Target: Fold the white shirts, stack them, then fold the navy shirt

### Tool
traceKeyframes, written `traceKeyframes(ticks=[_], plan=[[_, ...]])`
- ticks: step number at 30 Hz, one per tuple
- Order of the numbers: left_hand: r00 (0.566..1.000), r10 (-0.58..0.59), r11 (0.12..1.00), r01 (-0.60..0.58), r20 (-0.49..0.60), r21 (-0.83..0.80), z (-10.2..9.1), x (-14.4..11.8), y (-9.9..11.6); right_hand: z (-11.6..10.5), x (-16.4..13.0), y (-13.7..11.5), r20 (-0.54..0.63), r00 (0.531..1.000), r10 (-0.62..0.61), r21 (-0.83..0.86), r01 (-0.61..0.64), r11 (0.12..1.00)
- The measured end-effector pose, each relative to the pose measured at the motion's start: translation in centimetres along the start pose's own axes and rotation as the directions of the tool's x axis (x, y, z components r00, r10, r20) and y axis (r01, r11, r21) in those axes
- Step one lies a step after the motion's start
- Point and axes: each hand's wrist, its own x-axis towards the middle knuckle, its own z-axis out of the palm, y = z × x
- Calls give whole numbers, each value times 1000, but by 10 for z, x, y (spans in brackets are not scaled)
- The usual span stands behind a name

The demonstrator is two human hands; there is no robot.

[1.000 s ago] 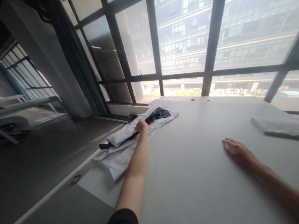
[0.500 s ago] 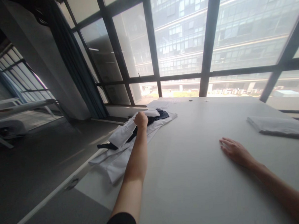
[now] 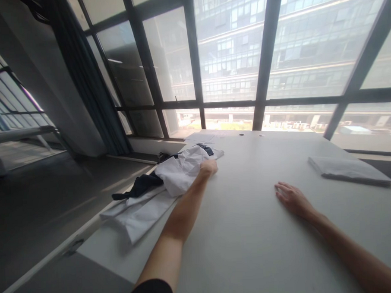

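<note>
My left hand (image 3: pixel 209 166) is closed on the edge of a crumpled white garment (image 3: pixel 180 171), whose exact kind I cannot make out. The cloth bunches up to the left of my fist. Beneath and around it lie a dark garment (image 3: pixel 142 185) and another white garment (image 3: pixel 140 213), spread along the table's left edge. My right hand (image 3: pixel 293 198) rests palm down on the white table (image 3: pixel 238 231), fingers stretched out and holding nothing.
A folded white garment (image 3: pixel 348 170) lies at the right of the table. Papers (image 3: pixel 200 138) are near its far edge. Behind stands a large framed window (image 3: pixel 230 63); a dark curtain (image 3: pixel 85 82) hangs at the left.
My left hand has pulled the upper white garment rightward across the pile, and the cloth has spread and crumpled. My right hand stays flat on the table. The view has shifted slightly right.
</note>
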Motion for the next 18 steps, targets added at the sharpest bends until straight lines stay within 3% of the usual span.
traceKeyframes(ticks=[6, 12, 18], plan=[[994, 61, 996, -55, -90, 75, 21, -7, 1, 0, 1, 0, -2, 1000, -4, 7, 4, 1000], [997, 4, 998, 1, -72, 69, 42, -6, -11, 0, 0, -1, -9, 1000, 9, 36, -8, 999], [996, -34, 998, 29, -88, -58, 32, -4, -11, -3, 0, -4, 12, 999, 36, 64, -36, 997]])
